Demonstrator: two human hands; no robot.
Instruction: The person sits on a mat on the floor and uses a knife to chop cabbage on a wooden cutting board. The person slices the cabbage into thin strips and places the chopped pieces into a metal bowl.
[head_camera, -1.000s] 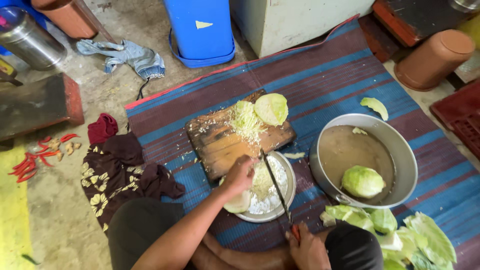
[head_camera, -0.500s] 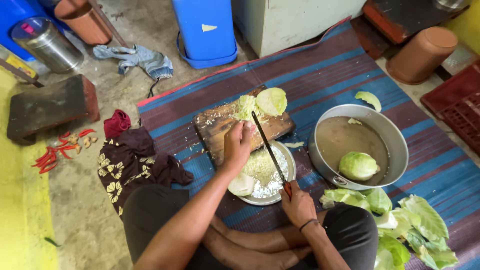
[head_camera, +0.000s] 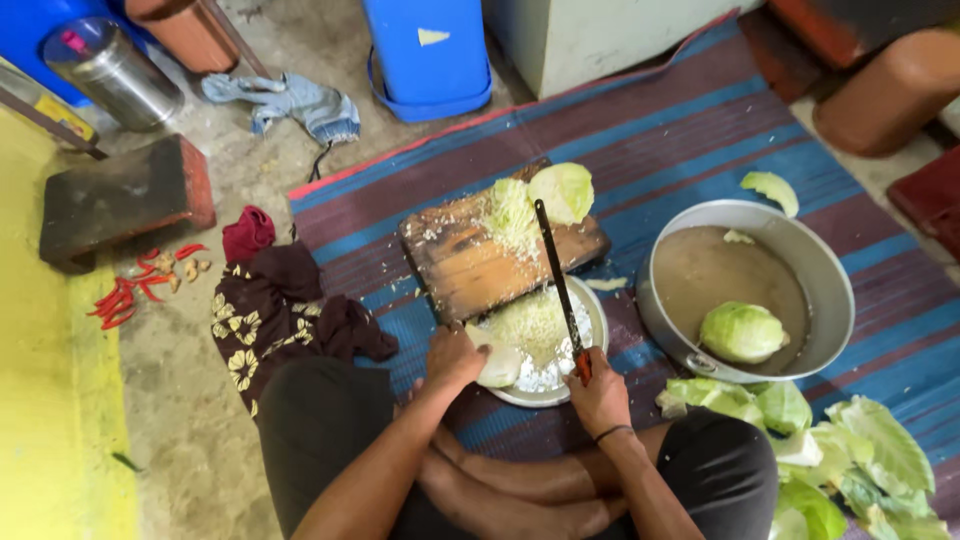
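Observation:
My right hand (head_camera: 598, 392) grips the red handle of a long knife (head_camera: 558, 285), its blade lying over a steel plate (head_camera: 597, 310) of shredded cabbage and pointing up to the wooden cutting board (head_camera: 470, 260). My left hand (head_camera: 452, 357) rests at the plate's near-left rim, holding a pale cabbage piece (head_camera: 500, 365). On the board's far end lie a cabbage half (head_camera: 562, 192) and a pile of shreds (head_camera: 510, 212).
A large steel basin (head_camera: 830, 290) with a cabbage piece (head_camera: 742, 331) stands right. Loose leaves (head_camera: 850, 450) lie at lower right. A striped mat (head_camera: 640, 130), dark floral cloth (head_camera: 270, 310), red chillies (head_camera: 125, 295), a wooden block (head_camera: 125, 200), blue bin (head_camera: 430, 50) and steel canister (head_camera: 105, 70) surround me.
My left hand came off the cutting board back to the plate's near rim with a cabbage piece. The knife swung so its tip points at the board.

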